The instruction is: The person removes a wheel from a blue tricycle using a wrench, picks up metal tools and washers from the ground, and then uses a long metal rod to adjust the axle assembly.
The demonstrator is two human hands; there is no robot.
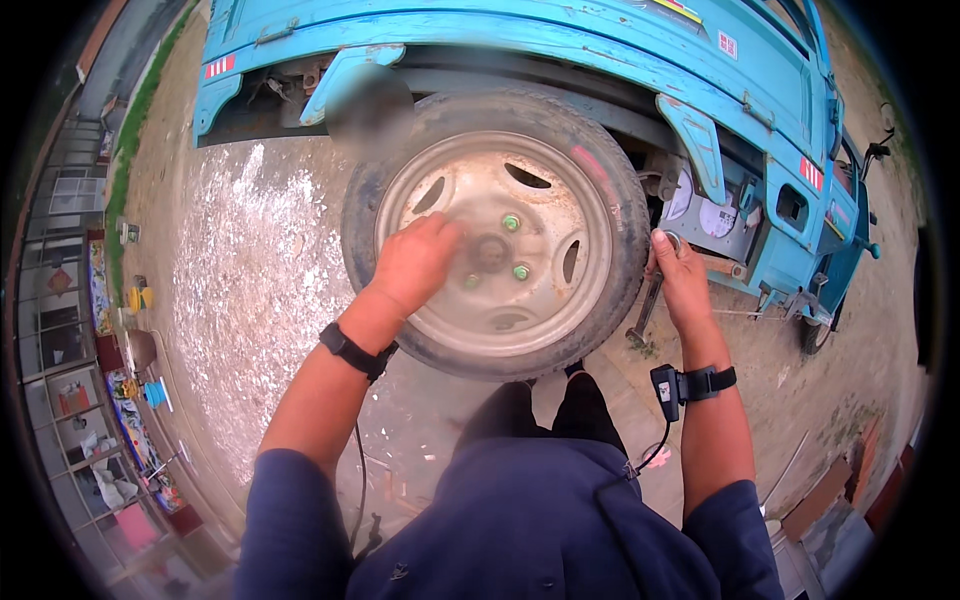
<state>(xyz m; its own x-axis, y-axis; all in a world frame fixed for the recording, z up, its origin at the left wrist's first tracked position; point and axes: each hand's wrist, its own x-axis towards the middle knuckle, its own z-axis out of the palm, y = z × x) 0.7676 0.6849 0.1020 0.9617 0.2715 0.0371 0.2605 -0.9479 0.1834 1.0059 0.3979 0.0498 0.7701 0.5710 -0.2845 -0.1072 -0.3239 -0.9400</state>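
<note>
A wheel with a cream, rust-stained rim (545, 330) and a worn black tyre (622, 190) stands upright against the side of a blue truck (560, 50). Green lug nuts (521, 272) show around its hub (490, 252). My left hand (420, 262) reaches over the rim, its fingers curled together beside the hub; they hide whatever they pinch. At the tyre's right edge, my right hand (682, 278) grips a dark metal wrench (648, 305) that hangs downward, thumb near its upper end.
Blue brackets (697, 148) hang from the truck bed on both sides of the wheel. White flakes (250, 290) litter the ground at the left. Boards (818, 500) lie at the lower right. My feet are just below the tyre.
</note>
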